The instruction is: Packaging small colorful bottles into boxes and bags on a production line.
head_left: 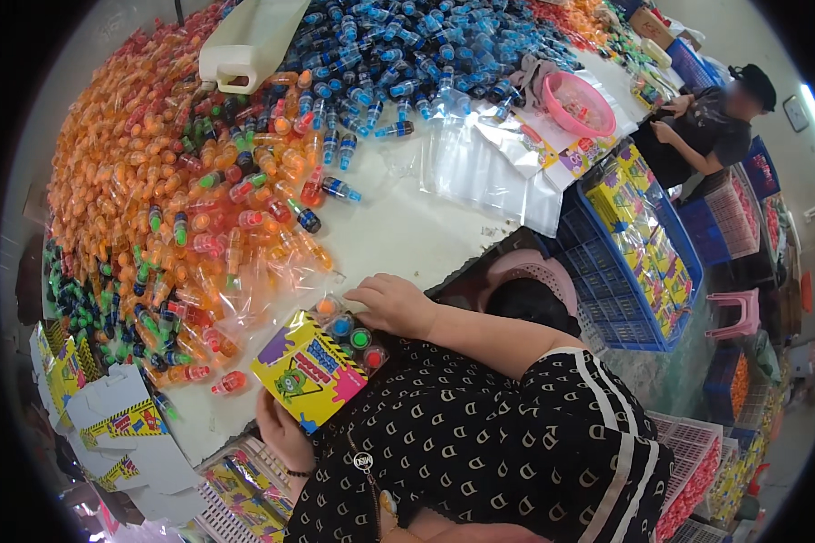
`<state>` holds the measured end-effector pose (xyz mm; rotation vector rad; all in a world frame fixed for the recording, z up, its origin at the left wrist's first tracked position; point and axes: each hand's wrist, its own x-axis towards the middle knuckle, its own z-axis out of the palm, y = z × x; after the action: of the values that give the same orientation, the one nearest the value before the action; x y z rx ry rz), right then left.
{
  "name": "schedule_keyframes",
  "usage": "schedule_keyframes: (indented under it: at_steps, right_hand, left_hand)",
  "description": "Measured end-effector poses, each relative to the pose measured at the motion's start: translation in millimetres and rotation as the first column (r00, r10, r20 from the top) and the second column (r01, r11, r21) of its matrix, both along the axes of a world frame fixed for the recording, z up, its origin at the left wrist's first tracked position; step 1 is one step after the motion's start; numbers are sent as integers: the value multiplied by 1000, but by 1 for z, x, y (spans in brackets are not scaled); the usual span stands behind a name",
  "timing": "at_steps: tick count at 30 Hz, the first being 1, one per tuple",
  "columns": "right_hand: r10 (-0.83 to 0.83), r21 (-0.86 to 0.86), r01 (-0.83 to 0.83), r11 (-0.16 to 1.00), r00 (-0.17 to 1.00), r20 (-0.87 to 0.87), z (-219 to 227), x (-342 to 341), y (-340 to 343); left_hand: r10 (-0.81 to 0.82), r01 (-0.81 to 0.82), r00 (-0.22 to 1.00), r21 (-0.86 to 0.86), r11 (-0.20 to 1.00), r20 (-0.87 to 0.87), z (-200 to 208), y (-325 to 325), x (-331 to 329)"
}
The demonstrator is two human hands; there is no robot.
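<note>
If tipped further, could shed bottles (360, 338) from the upper right side of the box (303, 376), held slantwise before the torso (462, 407) at the near edge of the table (398, 240). Gripping the box's lower left side with the left hand (282, 434); cannot tell the thumb's place. Reaching to the bottles with the right hand (394, 305), fingers bent; cannot tell whether pinching or only touching. Might crease the box by pressing bottles askew, or nudge the loose red bottle (229, 383) by swinging left.

Left hand (283, 436) holds yellow box (306, 375), bottles (360, 338) inside.
</note>
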<state>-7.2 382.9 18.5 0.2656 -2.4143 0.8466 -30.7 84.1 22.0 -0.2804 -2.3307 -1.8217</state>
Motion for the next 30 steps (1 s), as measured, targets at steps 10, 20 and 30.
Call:
schedule_keyframes:
  at_steps: [10,20,30]
  right_hand:
    - [36,31,-40,999,992,117,-20,-9,4]
    - [25,53,-31,998,993,114,-24,-12,-1]
    - [48,26,-51,998,993,110,-25,-6,3]
  left_hand:
    - [-152,212,932,-155,965,329,1,9,-42]
    - [-196,198,970,-2,980,143,2,14,-24]
    - [-287,317,918,-73,946,272,-10,0,-36]
